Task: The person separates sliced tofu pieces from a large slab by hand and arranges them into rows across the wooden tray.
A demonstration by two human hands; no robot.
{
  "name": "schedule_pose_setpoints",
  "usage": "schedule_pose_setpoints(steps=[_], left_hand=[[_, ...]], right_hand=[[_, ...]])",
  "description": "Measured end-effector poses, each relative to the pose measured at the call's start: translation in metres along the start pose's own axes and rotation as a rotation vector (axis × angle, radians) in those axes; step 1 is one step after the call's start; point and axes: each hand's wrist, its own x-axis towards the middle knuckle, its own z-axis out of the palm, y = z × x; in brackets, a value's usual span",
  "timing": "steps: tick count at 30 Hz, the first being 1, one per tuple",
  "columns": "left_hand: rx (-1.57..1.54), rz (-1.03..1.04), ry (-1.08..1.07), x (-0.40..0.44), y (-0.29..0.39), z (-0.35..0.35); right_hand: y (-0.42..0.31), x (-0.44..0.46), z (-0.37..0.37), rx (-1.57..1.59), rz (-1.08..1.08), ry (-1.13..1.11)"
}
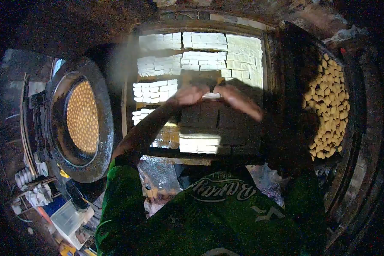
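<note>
Rows of cut white blocks (204, 40) lie in a wooden-framed tray (200, 161) in front of me. My left hand (193, 94) and my right hand (240, 101) meet over the middle of the tray. Between their fingertips is a small white block (212, 95), gripped from both sides. The right hand is slightly blurred. Just beyond the fingers, a brown bare patch (200, 77) shows among the rows. Shadow covers the blocks nearer my body, and the fingers' undersides are hidden.
On the left stands a large dark round pan (103, 128) with many golden pieces (83, 117) in it. A heap of yellowish pieces (330, 100) lies at the right. A pale plastic box (72, 222) and some clutter are at the lower left.
</note>
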Motion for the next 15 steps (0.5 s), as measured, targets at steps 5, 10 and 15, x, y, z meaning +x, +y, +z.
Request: schedule_pose_setpoints(steps=[5, 10, 15], left_hand=[[-0.202, -0.098, 0.035, 0.004, 0.014, -0.030], [-0.427, -0.163, 0.068, -0.009, 0.005, 0.033], [-0.072, -0.263, 0.209, -0.018, 0.030, 0.003]], right_hand=[[-0.030, -0.011, -0.030, -0.027, -0.402, 0.105], [-0.041, -0.029, -0.016, -0.062, -0.257, -0.142], [-0.080, -0.054, -0.029, -0.383, -0.277, 0.031]])
